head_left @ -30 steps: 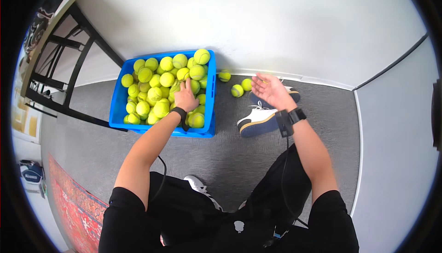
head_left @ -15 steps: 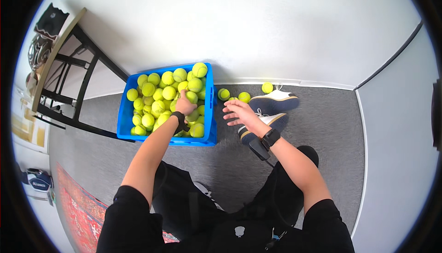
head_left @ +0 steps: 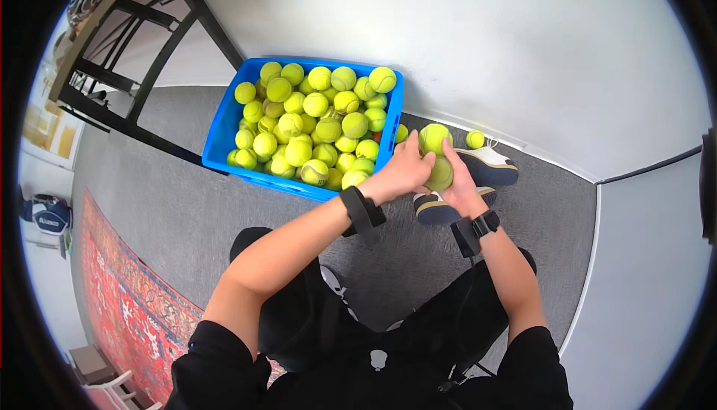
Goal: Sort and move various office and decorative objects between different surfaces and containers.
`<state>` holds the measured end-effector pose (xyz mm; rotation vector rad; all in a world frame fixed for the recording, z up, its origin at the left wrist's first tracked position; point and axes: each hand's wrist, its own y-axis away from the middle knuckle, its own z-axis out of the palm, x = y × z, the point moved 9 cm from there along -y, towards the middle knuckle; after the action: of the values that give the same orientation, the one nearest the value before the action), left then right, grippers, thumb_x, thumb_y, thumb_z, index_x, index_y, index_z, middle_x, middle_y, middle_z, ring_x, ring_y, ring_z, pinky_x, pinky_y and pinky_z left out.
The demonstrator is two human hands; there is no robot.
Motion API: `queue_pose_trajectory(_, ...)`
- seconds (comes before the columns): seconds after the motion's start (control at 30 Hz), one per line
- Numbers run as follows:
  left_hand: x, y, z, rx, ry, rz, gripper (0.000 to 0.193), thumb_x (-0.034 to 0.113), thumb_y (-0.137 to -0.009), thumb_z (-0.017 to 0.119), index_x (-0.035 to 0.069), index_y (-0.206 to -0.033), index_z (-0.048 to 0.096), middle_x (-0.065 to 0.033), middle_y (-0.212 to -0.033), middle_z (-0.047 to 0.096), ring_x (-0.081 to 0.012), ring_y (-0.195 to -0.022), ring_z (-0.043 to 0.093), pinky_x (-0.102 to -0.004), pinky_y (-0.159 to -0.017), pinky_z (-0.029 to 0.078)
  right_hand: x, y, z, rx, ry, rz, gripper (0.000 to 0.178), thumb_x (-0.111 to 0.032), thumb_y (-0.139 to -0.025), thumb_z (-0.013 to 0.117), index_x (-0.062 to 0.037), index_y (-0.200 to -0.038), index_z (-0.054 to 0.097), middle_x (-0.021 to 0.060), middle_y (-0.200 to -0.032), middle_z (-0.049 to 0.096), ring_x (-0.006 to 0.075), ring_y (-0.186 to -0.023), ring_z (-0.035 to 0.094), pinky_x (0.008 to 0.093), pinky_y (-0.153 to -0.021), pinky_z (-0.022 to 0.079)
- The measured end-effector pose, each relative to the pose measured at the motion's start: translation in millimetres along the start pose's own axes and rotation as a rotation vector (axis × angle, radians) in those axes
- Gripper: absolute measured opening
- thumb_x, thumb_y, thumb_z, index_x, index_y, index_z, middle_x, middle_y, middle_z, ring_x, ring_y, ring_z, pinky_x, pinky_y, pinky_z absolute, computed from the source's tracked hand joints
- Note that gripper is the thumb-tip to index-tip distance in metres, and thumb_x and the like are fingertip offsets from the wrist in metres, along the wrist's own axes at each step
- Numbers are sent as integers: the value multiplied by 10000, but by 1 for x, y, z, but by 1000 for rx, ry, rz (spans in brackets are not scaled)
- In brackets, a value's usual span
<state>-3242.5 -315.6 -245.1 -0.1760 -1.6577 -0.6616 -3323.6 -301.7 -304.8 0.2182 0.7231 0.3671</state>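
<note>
While the far tennis ball (head_left: pixel 434 137) and near tennis ball (head_left: pixel 440 176) sit between the left hand (head_left: pixel 405 167) and right hand (head_left: pixel 461 180), the right one's wrapped round the near ball, thumb up beside the far one. Left fingers are kinda curled at the balls' left side, honestly can't tell if they're gripping.

A head-worn fisheye looks steeply down at the fingers (head_left: pixel 413 143) from nearby.

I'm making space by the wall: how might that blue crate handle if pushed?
Heaped with tennis balls, the blue crate is probably fairly heavy. Its straight sides suggest stiffness. Balls near its rim might roll out if jolted.
</note>
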Motion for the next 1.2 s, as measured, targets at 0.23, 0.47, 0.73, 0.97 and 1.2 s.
queue_pose_trajectory(0.23, 39, -31, -187, 444, -529, 250, 611, 256, -772, 571, 16, -1278, 325, -280, -1193, 444, -394, -1058, 495, -406, -888, 416, -69, -13, -84, 579, 574, -218, 560, -429, -799, 603, -182, -1211, 314, 95, -1033, 512, 230, -869, 593, 367, -449, 513)
queue_pose_trajectory(0.47, -75, -12, -253, 375, -1138, -98, 741, 425, -688, 683, 128, -1284, 360, -328, -1321, 241, -485, -1036, 471, -450, -911, 404, -128, -44, -114, 646, 1592, -667, 842, -398, -752, 670, -73, -1373, 203, 213, -1291, 336, 345, -1166, 398, 412, -950, 369)
queue_pose_trajectory(0.73, -90, 32, -247, 314, -862, 390, 598, 436, -639, 732, 110, -1092, 518, -303, -1384, 15, -491, -1114, 424, -466, -908, 422, 44, -83, 148, -422, 1970, -576, 800, -143, -629, 728, -247, -1325, 348, 160, -1277, 365, 355, -1198, 352, 423, -891, 436)
queue_pose_trajectory(0.97, -114, 6, -241, 186, -1040, 1, 687, 518, -617, 707, 147, -1163, 515, -291, -1400, -69, -440, -885, 588, -453, -838, 467, 92, -161, 134, -280, 2444, -182, 828, -153, -560, 761, -306, -1286, 395, 92, -1199, 431, 341, -1116, 372, 579, -809, 427)
queue_pose_trajectory(1.2, -120, -33, -223, 127, -1319, -512, 913, 379, -535, 800, 253, -1323, 357, -168, -1443, -107, -304, -1027, 560, -346, -844, 474, 102, -179, 122, -344, 2410, -83, 747, -211, -637, 726, -313, -1281, 362, 72, -1105, 523, 374, -1067, 426, 568, -782, 428)
